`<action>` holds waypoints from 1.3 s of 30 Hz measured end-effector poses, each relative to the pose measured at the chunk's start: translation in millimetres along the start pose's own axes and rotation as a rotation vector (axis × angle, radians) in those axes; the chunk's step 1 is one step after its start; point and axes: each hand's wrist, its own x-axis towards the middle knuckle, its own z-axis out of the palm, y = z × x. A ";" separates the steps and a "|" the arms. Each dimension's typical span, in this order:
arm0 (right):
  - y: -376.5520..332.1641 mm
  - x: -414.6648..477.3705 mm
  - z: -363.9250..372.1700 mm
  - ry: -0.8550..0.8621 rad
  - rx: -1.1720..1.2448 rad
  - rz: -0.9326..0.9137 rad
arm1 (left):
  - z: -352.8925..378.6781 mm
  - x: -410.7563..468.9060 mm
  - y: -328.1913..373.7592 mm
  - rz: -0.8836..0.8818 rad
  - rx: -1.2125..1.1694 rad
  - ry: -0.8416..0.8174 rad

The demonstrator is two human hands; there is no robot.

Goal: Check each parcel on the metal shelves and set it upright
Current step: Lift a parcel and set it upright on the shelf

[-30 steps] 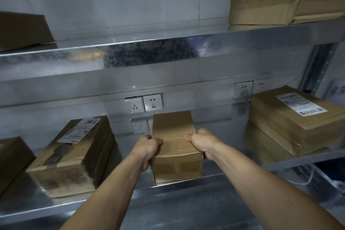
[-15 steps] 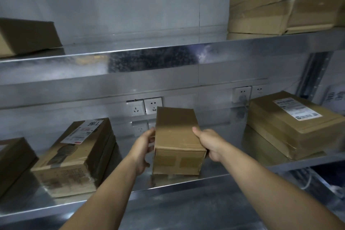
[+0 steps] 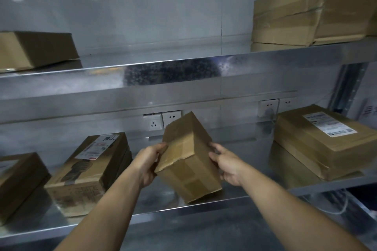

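- Dim, cool light; small bright spots reflect in the glossy grey wall panel (image 3: 122, 12) at upper left.
- Mottled glare streaks the shiny metal upper shelf edge (image 3: 173, 72).
- Soft focus throughout; straight lines bow near the frame edges.

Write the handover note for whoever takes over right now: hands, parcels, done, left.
Left hand: grips the small box on its left side.
Right hand: grips its right side.
Small box: tilted over the middle shelf, between the labelled box and the right stack. Whether its lower corner touches the shelf is unclear.
Done: small box taken in hand for checking.
Left: set it upright, then check the labelled box, the right stack, the far-left box, the top-left box and the top-right boxes.
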 end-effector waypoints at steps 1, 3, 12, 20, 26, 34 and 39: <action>-2.6 -1.3 2.5 -0.006 -0.015 0.004 | -0.4 -1.0 1.6 0.002 -0.004 0.005; -7.7 -1.8 6.7 0.005 -0.099 0.003 | 0.0 -3.0 4.4 0.021 0.028 0.002; -21.6 -9.6 10.1 -0.059 -0.112 0.055 | 3.6 0.9 1.7 0.057 0.154 -0.026; -18.3 -7.6 17.9 -0.067 -0.213 0.018 | 12.1 2.7 -4.7 0.020 0.289 -0.057; -19.8 1.1 23.5 -0.019 -0.307 -0.004 | 12.5 9.0 -6.7 0.038 0.361 -0.018; -19.0 11.6 27.5 0.069 -0.396 -0.058 | 15.1 15.1 -6.8 0.055 0.422 0.016; -16.8 16.6 27.6 0.087 -0.433 -0.079 | 14.5 17.3 -7.6 0.059 0.428 0.022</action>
